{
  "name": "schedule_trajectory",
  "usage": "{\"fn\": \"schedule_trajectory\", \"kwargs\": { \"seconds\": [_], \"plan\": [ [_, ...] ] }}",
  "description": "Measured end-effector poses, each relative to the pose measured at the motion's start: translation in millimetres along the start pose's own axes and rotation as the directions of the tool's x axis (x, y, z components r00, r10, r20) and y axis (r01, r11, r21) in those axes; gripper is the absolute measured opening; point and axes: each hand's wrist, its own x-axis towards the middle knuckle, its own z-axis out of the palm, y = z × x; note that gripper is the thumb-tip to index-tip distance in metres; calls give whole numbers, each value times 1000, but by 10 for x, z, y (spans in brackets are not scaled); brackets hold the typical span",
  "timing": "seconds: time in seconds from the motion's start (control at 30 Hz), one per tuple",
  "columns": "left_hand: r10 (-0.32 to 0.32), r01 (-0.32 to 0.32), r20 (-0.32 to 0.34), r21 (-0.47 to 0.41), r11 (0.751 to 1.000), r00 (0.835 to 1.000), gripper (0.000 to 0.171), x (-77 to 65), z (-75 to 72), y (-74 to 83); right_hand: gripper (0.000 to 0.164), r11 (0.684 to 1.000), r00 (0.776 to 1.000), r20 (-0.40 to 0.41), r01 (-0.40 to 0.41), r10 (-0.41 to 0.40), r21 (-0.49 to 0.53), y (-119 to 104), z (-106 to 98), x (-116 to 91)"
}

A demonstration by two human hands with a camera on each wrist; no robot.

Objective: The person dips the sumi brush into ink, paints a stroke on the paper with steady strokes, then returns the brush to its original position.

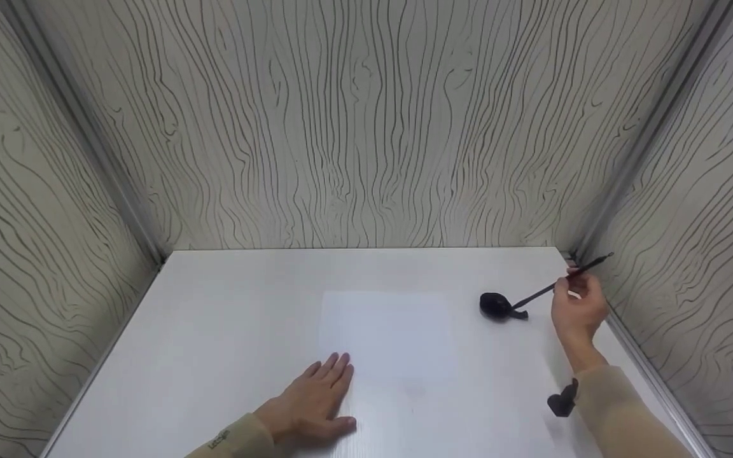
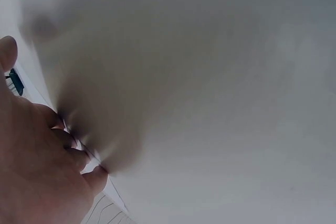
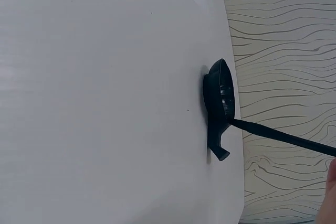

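Note:
My right hand (image 1: pixel 579 312) pinches a slim black calligraphy brush (image 1: pixel 541 292) with a small loop at its upper end. The brush slants down to the left, its tip at the inside of a small black ink dish (image 1: pixel 495 306) with a short stub handle. In the right wrist view the brush (image 3: pixel 286 138) meets the dish (image 3: pixel 212 98) by its rim, next to the handle; the bristles are hidden there. My left hand (image 1: pixel 315 397) rests flat, fingers straight and thumb spread, fingertips at the near left edge of a white paper sheet (image 1: pixel 385 334).
The white table (image 1: pixel 245 305) carries the sheet and the dish, which sits to the right of the paper. Wood-grain patterned panels (image 1: pixel 354 127) rise behind and on both sides. A black wrist device (image 1: pixel 562 399) hangs from the right sleeve.

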Motion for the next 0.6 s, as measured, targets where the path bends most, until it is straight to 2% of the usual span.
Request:
{"fn": "schedule_trajectory", "kwargs": {
  "seconds": [0.27,0.6],
  "plan": [
    [-7,6,8,6,1000,1000,105,-2,-2,9,27,1000,1000,2,-9,9,-10,-68,-64,73],
    [4,-4,-22,6,1000,1000,105,4,7,10,23,997,997,21,73,-73,9,-78,0,40]
  ]
}}
